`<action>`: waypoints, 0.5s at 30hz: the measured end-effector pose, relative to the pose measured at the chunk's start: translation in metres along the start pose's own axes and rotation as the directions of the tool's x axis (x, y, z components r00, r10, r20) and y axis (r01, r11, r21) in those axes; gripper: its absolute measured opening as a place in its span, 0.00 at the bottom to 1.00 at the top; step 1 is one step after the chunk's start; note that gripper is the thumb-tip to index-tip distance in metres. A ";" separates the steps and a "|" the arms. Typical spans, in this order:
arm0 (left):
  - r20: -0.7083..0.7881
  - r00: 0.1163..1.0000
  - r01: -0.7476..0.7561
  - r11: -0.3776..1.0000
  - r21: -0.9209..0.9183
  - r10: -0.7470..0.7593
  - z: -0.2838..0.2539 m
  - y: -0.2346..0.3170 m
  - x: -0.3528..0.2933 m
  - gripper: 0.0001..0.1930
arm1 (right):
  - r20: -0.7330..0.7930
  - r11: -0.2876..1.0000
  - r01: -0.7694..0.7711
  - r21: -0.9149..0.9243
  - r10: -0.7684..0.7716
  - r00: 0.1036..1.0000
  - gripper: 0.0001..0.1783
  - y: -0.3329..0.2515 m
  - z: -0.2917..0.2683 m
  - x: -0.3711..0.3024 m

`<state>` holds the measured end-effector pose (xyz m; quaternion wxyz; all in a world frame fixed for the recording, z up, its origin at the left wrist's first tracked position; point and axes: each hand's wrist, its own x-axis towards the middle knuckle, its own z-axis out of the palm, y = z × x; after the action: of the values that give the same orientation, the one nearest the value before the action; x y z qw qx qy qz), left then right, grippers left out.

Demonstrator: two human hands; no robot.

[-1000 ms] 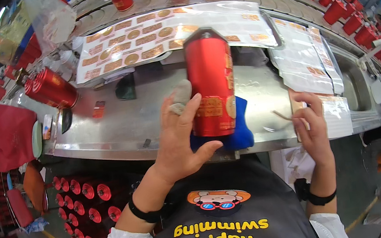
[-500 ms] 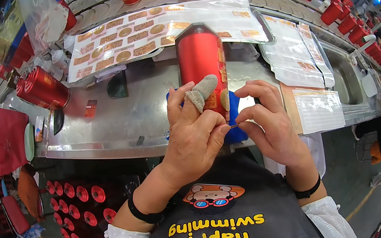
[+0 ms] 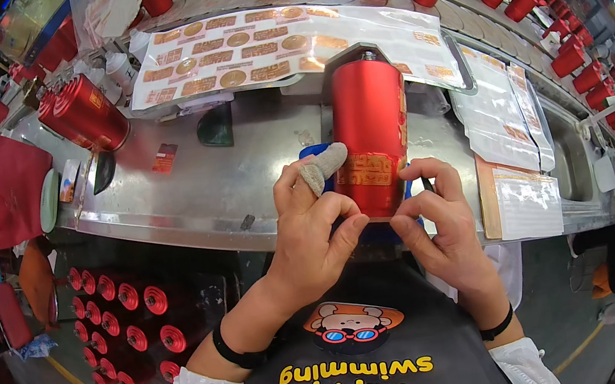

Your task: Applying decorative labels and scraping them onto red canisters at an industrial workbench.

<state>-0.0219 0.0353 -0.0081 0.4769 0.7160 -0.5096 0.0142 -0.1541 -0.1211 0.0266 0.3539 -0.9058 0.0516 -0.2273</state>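
Note:
A red cylinder (image 3: 368, 109) with gold decals (image 3: 369, 170) lies on a dark stand, its near end toward me. My left hand (image 3: 312, 234) is at the left of that end, thumb and forefinger pinched together; a grey knitted finger cover (image 3: 324, 168) on one finger lies by the cylinder's side. At the right of the same end, my right hand (image 3: 442, 228) has its thumb and forefinger closed, with another finger raised beside the decal. Whatever thin thing the fingertips may hold is too small to make out. Blue cloth (image 3: 315, 151) shows beneath the cylinder.
Sheets of gold decals (image 3: 241, 52) lie behind the cylinder, with more sheets (image 3: 495, 99) to the right. Several red cylinders (image 3: 89, 117) stand at the left of the metal bench (image 3: 180, 182). Others ride a curved conveyor (image 3: 218, 0). A sink (image 3: 575, 166) is at the far right.
The cylinder has turned so its gold decals face me more. The bench and cylinder sit farther right and lower in view. Both hands stay pinched at the near end, fingertips slightly farther apart.

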 end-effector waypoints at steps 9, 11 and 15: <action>-0.065 0.987 0.138 0.982 -0.128 -0.148 0.007 -0.013 -0.006 0.09 | -0.069 0.997 -0.015 -0.075 0.010 0.998 0.06 0.004 0.006 0.002; -0.073 0.984 0.152 0.976 -0.155 -0.164 0.007 -0.015 -0.007 0.09 | -0.065 0.996 -0.021 -0.082 0.015 0.998 0.06 0.004 0.006 0.003; -0.047 0.972 0.218 0.953 -0.212 -0.232 0.009 -0.018 -0.009 0.09 | -0.055 0.996 -0.048 -0.076 0.044 0.998 0.06 0.001 0.004 0.003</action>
<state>-0.0174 0.0362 -0.0293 0.5646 0.7154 -0.4062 -0.0674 -0.1494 -0.1203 0.0251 0.3223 -0.9109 0.0905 -0.2413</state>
